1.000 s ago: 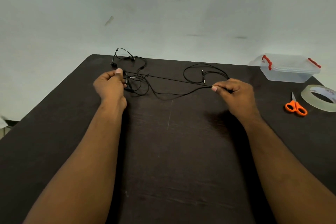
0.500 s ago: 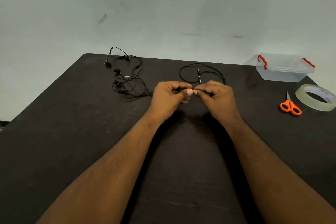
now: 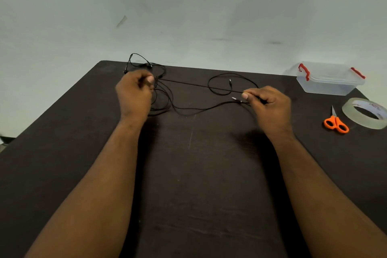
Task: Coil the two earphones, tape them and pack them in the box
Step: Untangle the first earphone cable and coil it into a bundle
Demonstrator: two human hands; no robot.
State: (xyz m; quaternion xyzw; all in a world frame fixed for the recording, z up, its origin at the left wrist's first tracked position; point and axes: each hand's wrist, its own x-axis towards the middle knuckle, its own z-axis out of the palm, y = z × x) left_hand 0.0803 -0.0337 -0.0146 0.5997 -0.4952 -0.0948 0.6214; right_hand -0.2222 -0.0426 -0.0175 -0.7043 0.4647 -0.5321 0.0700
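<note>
Count at the dark table [image 3: 188,195]: two hands, the left hand [image 3: 134,94] at centre left and the right hand [image 3: 270,104] at centre right. Black earphone cables [image 3: 199,86]: tangled, separate sets not countable; two plug tips visible. One clear box [image 3: 328,81], one pair of orange scissors [image 3: 336,123], one tape roll [image 3: 365,115], all at right.

We see the earphone cables [image 3: 194,109] spread over the far half of the bench [image 3: 192,184], one tangle at far left, one loop right of centre. The box [image 3: 329,79] sits at the far right corner. Nearer, the scissors [image 3: 336,122] lie just left of the tape roll [image 3: 365,115].
</note>
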